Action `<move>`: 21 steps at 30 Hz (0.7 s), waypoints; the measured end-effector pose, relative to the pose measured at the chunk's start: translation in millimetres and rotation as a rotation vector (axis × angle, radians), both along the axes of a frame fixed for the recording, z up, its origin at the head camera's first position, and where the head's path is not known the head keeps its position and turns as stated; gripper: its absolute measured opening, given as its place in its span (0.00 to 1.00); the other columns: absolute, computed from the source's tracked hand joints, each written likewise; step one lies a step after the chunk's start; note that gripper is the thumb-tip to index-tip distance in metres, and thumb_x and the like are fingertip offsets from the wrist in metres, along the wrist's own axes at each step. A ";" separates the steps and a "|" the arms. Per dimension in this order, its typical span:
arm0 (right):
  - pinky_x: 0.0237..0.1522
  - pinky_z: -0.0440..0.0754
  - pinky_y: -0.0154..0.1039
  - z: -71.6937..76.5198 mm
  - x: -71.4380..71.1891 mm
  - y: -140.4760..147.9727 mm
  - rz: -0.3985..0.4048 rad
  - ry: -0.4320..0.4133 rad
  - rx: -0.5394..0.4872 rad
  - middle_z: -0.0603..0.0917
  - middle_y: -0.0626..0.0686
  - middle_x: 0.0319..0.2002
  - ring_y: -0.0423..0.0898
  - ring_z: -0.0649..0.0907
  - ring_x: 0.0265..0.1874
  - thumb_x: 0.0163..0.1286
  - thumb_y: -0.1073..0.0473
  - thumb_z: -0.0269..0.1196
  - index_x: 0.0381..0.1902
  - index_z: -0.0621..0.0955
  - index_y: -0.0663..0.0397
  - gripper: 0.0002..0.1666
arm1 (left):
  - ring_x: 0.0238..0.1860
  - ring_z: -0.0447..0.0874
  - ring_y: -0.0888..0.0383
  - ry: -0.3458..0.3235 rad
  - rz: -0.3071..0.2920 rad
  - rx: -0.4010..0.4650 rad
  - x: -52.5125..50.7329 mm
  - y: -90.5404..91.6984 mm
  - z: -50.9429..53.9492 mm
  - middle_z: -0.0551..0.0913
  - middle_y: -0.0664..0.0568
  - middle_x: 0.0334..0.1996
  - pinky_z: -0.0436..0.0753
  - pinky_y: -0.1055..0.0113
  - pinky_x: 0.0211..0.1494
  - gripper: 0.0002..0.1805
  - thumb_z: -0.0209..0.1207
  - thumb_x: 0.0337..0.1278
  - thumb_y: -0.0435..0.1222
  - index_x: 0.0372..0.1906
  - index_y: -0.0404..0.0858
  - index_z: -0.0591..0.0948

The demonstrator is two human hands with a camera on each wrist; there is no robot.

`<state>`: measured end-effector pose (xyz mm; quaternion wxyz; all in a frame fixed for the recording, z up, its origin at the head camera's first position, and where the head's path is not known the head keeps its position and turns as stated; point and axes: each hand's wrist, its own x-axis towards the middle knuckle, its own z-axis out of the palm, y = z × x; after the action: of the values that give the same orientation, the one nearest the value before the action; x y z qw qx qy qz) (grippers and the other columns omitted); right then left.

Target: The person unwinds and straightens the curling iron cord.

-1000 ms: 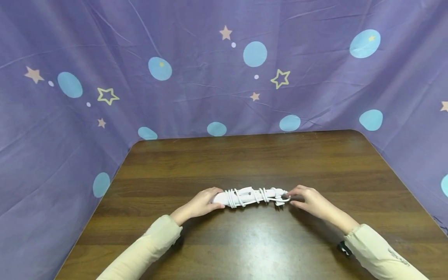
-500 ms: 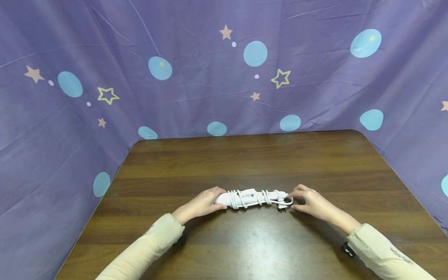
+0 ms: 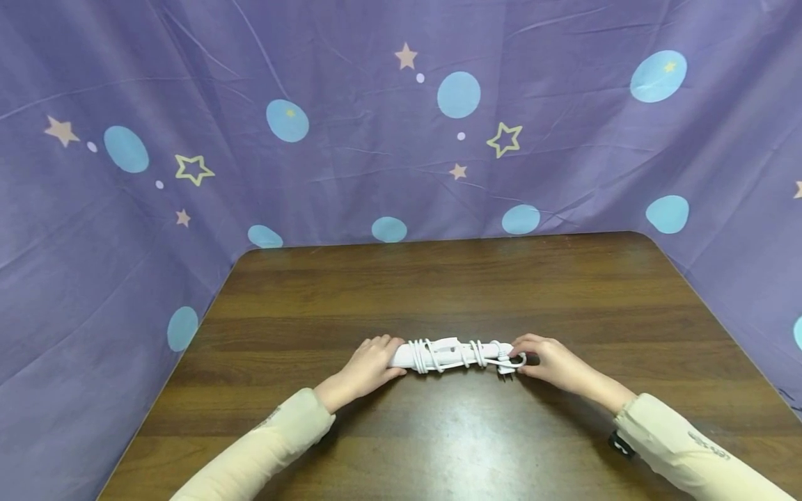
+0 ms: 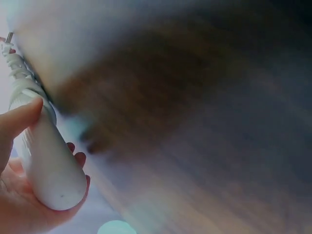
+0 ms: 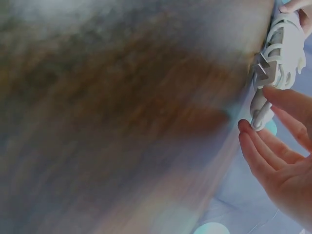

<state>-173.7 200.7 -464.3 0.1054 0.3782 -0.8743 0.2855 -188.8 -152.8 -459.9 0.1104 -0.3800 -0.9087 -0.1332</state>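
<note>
A long white electric appliance [image 3: 446, 355], wrapped in its white cord, lies crosswise on the brown table; its exact kind I cannot tell. My left hand [image 3: 363, 367] grips its smooth, rounded left end, thumb on the near side; the left wrist view shows this thick end [image 4: 56, 170] in the palm. At the narrow right end, my right hand [image 3: 554, 363] pinches the tip and cord loop between thumb and fingers. The two-pin plug [image 3: 505, 367] hangs beside that end, its metal prongs [image 5: 262, 68] bare in the right wrist view.
The wood-grain table [image 3: 438, 292] reaches back to a purple curtain [image 3: 351, 139] with stars and blue dots, which also hangs at both sides. A dark wrist device [image 3: 622, 444] shows under the right sleeve.
The appliance has shifted slightly to the right, and the plug has turned a little. My left hand has slid further over its end; my right hand has closed in on the tip.
</note>
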 end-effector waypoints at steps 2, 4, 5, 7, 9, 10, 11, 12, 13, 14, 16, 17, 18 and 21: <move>0.35 0.76 0.42 0.7 0.0 -0.9 -0.006 -0.005 0.003 0.79 0.54 0.35 0.48 0.79 0.34 0.42 0.71 0.67 0.30 0.80 0.57 0.14 | 0.33 0.75 0.51 -0.024 0.022 -0.015 3.2 3.3 8.3 0.77 0.46 0.32 0.71 0.58 0.33 0.23 0.65 0.40 0.42 0.42 0.34 0.74; 0.34 0.76 0.41 1.9 0.5 -1.1 -0.013 -0.017 -0.003 0.79 0.54 0.34 0.48 0.79 0.34 0.42 0.71 0.66 0.29 0.80 0.56 0.13 | 0.34 0.75 0.52 -0.033 0.031 -0.033 2.3 3.4 10.4 0.78 0.47 0.34 0.72 0.59 0.34 0.23 0.64 0.41 0.43 0.42 0.35 0.74; 0.34 0.76 0.40 3.1 1.0 -1.2 -0.021 -0.016 -0.010 0.79 0.54 0.34 0.47 0.79 0.34 0.42 0.71 0.66 0.28 0.81 0.55 0.12 | 0.35 0.76 0.53 -0.044 0.036 -0.043 1.8 3.1 12.3 0.78 0.48 0.35 0.73 0.59 0.35 0.23 0.64 0.42 0.44 0.43 0.35 0.74; 0.33 0.77 0.39 7.0 1.9 -0.9 -0.038 -0.002 -0.036 0.79 0.54 0.34 0.47 0.79 0.33 0.42 0.72 0.66 0.27 0.81 0.55 0.12 | 0.36 0.76 0.54 -0.055 0.037 -0.043 0.6 2.5 16.4 0.79 0.48 0.37 0.74 0.61 0.36 0.24 0.63 0.43 0.45 0.44 0.35 0.74; 0.33 0.77 0.39 12.9 2.8 -0.5 -0.057 0.017 -0.067 0.80 0.54 0.34 0.47 0.79 0.33 0.42 0.72 0.67 0.27 0.82 0.56 0.12 | 0.36 0.76 0.55 -0.057 0.040 -0.034 -0.6 1.8 20.9 0.79 0.49 0.37 0.74 0.62 0.36 0.25 0.63 0.43 0.47 0.45 0.36 0.75; 0.33 0.77 0.39 16.5 3.2 -0.3 -0.067 0.030 -0.078 0.80 0.54 0.34 0.47 0.80 0.33 0.42 0.72 0.67 0.27 0.82 0.56 0.12 | 0.35 0.76 0.56 -0.056 0.046 -0.028 -0.9 1.4 23.5 0.79 0.50 0.37 0.74 0.62 0.36 0.25 0.62 0.44 0.47 0.45 0.36 0.75; 0.34 0.77 0.38 20.3 3.8 -0.1 -0.075 0.042 -0.087 0.80 0.54 0.35 0.47 0.80 0.34 0.42 0.71 0.67 0.27 0.82 0.56 0.12 | 0.35 0.76 0.57 -0.052 0.050 -0.020 -1.0 1.1 25.7 0.79 0.50 0.37 0.74 0.63 0.35 0.25 0.62 0.44 0.48 0.45 0.37 0.75; 0.35 0.76 0.37 24.2 4.5 0.1 -0.080 0.053 -0.096 0.80 0.54 0.35 0.48 0.80 0.34 0.43 0.71 0.67 0.28 0.82 0.56 0.11 | 0.35 0.76 0.58 -0.047 0.055 -0.011 -0.6 0.8 28.0 0.79 0.51 0.37 0.74 0.64 0.34 0.24 0.62 0.44 0.48 0.45 0.37 0.75; 0.37 0.76 0.34 28.3 5.4 0.5 -0.083 0.059 -0.102 0.80 0.54 0.36 0.48 0.80 0.35 0.43 0.71 0.67 0.28 0.82 0.56 0.12 | 0.34 0.76 0.59 -0.043 0.062 -0.005 0.1 0.5 30.5 0.79 0.52 0.37 0.74 0.64 0.33 0.24 0.62 0.44 0.49 0.44 0.38 0.75; 0.38 0.75 0.31 32.7 6.6 0.7 -0.085 0.066 -0.111 0.80 0.53 0.36 0.48 0.80 0.35 0.43 0.71 0.67 0.28 0.82 0.56 0.12 | 0.34 0.76 0.59 -0.036 0.067 0.001 1.4 0.2 32.9 0.79 0.53 0.37 0.73 0.65 0.33 0.24 0.61 0.44 0.49 0.44 0.38 0.75; 0.41 0.71 0.25 41.4 9.3 1.1 -0.087 0.087 -0.134 0.80 0.53 0.37 0.48 0.80 0.36 0.43 0.72 0.67 0.29 0.82 0.55 0.13 | 0.34 0.76 0.60 -0.023 0.075 0.017 4.8 -0.3 38.0 0.79 0.53 0.37 0.73 0.66 0.32 0.24 0.61 0.44 0.50 0.44 0.39 0.76; 0.42 0.69 0.22 45.8 11.1 1.2 -0.087 0.097 -0.148 0.80 0.53 0.38 0.48 0.80 0.37 0.43 0.72 0.67 0.30 0.82 0.55 0.13 | 0.34 0.76 0.60 -0.016 0.078 0.022 6.7 -0.6 40.3 0.79 0.54 0.37 0.73 0.66 0.31 0.24 0.61 0.44 0.50 0.44 0.39 0.76; 0.43 0.67 0.20 50.3 13.0 1.0 -0.085 0.110 -0.162 0.80 0.53 0.39 0.48 0.80 0.37 0.43 0.72 0.67 0.30 0.82 0.55 0.14 | 0.34 0.76 0.60 -0.008 0.082 0.030 8.8 -0.9 42.8 0.80 0.54 0.37 0.73 0.66 0.31 0.24 0.61 0.44 0.51 0.44 0.40 0.76; 0.46 0.64 0.19 62.6 18.6 -1.0 -0.070 0.160 -0.201 0.79 0.53 0.40 0.47 0.79 0.39 0.42 0.72 0.67 0.31 0.82 0.54 0.16 | 0.35 0.76 0.60 0.020 0.092 0.051 15.3 -1.8 50.7 0.80 0.54 0.37 0.74 0.66 0.31 0.24 0.61 0.44 0.51 0.44 0.40 0.76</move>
<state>-155.1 199.7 -401.7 0.2221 0.3567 -0.8427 0.3366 -173.5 -154.6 -409.3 0.1350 -0.3361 -0.9203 -0.1475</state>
